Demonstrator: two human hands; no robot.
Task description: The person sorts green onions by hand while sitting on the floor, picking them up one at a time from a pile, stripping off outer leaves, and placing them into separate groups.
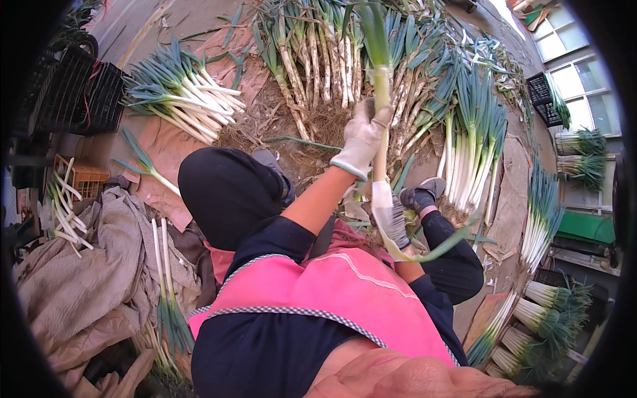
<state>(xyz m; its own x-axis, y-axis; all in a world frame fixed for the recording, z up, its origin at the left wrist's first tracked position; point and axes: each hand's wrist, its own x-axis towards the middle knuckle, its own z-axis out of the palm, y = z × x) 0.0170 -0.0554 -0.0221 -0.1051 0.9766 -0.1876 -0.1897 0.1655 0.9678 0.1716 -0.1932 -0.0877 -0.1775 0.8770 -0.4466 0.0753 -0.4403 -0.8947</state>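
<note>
My left hand, in a whitish knit glove, is closed around the pale shaft of a long green onion. The onion stands upright in front of me, its green leaves pointing away. Below this hand, a loose white outer layer hangs off the shaft and curls into a green leaf end. My right hand, in a grey glove with a dark palm, grips at the onion's lower end, partly hidden behind that layer. Which part its fingers hold is unclear.
Soil-covered onions with roots lie ahead. Clean white onions are piled at left; more lie at right. Tied bundles stand at lower right. A black crate, orange crate and crumpled cloth are at left.
</note>
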